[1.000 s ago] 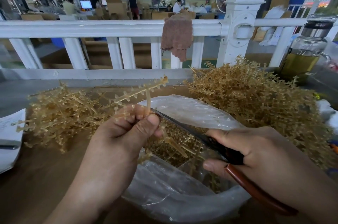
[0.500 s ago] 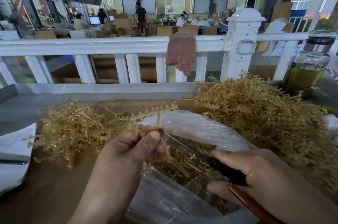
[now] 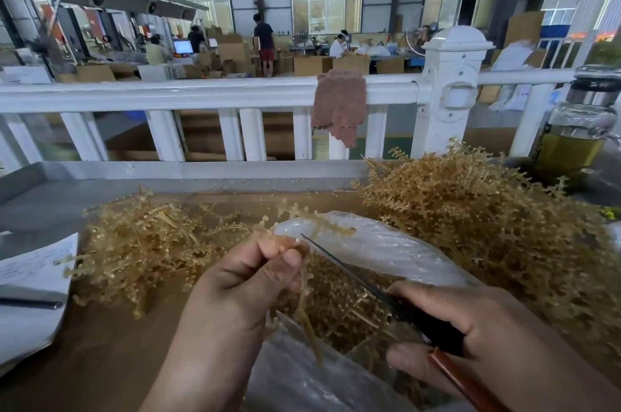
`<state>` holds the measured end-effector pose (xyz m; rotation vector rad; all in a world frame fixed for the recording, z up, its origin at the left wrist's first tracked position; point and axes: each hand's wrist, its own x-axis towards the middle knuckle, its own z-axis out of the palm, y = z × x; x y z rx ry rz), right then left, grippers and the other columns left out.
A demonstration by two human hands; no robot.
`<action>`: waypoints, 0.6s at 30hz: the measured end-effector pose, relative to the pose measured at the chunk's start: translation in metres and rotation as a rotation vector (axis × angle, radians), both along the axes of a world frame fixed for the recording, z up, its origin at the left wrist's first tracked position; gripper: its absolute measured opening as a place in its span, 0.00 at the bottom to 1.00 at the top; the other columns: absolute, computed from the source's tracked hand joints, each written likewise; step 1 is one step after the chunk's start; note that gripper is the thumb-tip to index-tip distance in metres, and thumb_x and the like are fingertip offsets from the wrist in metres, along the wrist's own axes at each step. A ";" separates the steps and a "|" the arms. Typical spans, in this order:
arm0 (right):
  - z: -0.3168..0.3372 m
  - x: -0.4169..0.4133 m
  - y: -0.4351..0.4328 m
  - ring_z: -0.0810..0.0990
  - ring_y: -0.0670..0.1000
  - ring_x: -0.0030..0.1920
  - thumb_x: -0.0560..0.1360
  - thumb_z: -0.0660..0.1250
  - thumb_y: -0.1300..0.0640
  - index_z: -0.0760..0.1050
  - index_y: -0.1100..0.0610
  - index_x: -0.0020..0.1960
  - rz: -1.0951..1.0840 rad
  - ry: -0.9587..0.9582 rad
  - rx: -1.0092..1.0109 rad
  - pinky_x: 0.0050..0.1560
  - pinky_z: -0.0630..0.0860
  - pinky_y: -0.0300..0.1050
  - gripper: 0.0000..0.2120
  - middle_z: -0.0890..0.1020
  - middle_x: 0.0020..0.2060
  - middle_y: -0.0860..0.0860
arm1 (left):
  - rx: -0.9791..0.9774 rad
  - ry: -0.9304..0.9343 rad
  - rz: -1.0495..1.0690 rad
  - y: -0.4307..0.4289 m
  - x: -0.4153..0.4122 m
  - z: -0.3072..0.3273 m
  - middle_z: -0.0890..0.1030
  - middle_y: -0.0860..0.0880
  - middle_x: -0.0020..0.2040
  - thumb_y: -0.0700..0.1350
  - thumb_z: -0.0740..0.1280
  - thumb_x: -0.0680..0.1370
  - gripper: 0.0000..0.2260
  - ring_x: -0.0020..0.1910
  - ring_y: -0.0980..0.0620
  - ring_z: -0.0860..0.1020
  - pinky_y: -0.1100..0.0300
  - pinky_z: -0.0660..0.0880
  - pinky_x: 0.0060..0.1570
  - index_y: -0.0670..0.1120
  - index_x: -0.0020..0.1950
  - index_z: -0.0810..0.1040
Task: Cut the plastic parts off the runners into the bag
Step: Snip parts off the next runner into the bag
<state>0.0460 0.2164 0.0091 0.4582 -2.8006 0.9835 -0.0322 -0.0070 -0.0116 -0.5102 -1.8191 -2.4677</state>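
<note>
My left hand (image 3: 242, 284) pinches a tan plastic runner (image 3: 307, 314) over the open clear bag (image 3: 379, 250); the runner's toothed branch (image 3: 319, 221) sticks up behind my fingers and its stem hangs down into the bag. My right hand (image 3: 470, 334) grips dark scissors (image 3: 353, 274) with a red-brown handle, blades nearly closed, their tip just right of my left fingertips. Cut tan parts (image 3: 339, 307) lie inside the bag.
A loose heap of tan runners (image 3: 141, 243) lies to the left, a bigger heap (image 3: 477, 220) to the right. Papers with a pen (image 3: 30, 297) sit at the left edge. A glass jar (image 3: 578, 136) stands at the right. A white railing (image 3: 201, 92) with a brown cloth (image 3: 339, 105) runs behind.
The runner has turned in my left hand: its stem now hangs down into the bag. The scissors' tip has pulled slightly away from my fingers. The camera tilted upward.
</note>
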 end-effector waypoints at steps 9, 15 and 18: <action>0.005 0.005 -0.001 0.79 0.35 0.45 0.63 0.58 0.22 0.67 0.26 0.59 -0.068 -0.048 0.140 0.44 0.74 0.34 0.26 0.80 0.47 0.35 | 0.014 -0.035 -0.051 -0.001 0.006 0.005 0.77 0.47 0.35 0.42 0.75 0.71 0.05 0.37 0.53 0.75 0.59 0.73 0.48 0.47 0.40 0.80; 0.012 0.009 -0.002 0.78 0.39 0.44 0.63 0.55 0.23 0.68 0.29 0.58 -0.110 -0.058 0.200 0.43 0.76 0.39 0.26 0.80 0.44 0.38 | 0.037 -0.068 -0.067 0.001 0.009 0.007 0.75 0.46 0.35 0.41 0.74 0.74 0.07 0.36 0.52 0.75 0.56 0.71 0.46 0.46 0.37 0.78; 0.014 0.011 -0.003 0.78 0.39 0.45 0.63 0.55 0.23 0.67 0.29 0.59 -0.131 -0.071 0.214 0.42 0.76 0.40 0.27 0.80 0.44 0.38 | 0.061 -0.083 -0.064 0.002 0.009 0.007 0.75 0.46 0.35 0.41 0.73 0.74 0.07 0.36 0.52 0.75 0.55 0.70 0.46 0.47 0.37 0.79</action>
